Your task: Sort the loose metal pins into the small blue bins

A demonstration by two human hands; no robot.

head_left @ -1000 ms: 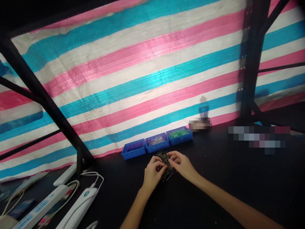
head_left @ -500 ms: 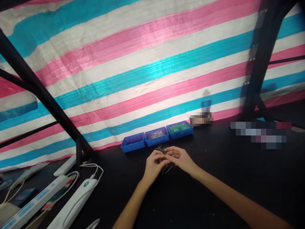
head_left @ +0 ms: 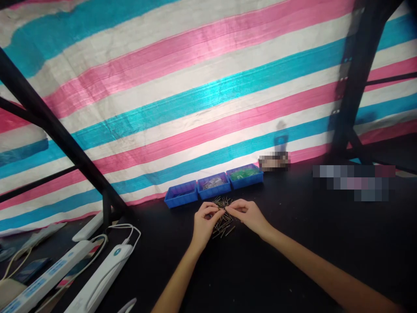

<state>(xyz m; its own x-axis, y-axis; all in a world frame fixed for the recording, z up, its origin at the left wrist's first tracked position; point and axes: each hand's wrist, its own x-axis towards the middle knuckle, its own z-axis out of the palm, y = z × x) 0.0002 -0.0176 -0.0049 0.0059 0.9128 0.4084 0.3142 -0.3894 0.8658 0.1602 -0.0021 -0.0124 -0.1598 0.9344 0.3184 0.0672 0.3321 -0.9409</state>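
My left hand [head_left: 206, 221] and my right hand [head_left: 246, 215] meet fingertip to fingertip over a loose pile of thin metal pins or screws [head_left: 223, 227] on the black table [head_left: 260, 278]. Thumb and fingers of each hand are pinched together. Whatever lies between the fingertips is too small to make out. Just behind the pile stand three blue bins in a row. The left bin [head_left: 181, 201] holds small dark pieces, the middle bin [head_left: 215, 191] clear or whitish ones, and the right bin [head_left: 245, 181] green ones.
White power strips [head_left: 100, 278] with cables lie at the left. A black metal frame [head_left: 65, 139] slants up on that side, and another post [head_left: 356, 87] rises at the right. Striped sheeting [head_left: 182, 100] hangs behind the table. Blurred items [head_left: 355, 180] sit at the right.
My hands have drawn slightly apart, from overlapping fingers to fingertips meeting. More of the pile shows between and below them. The bins have stayed in place.
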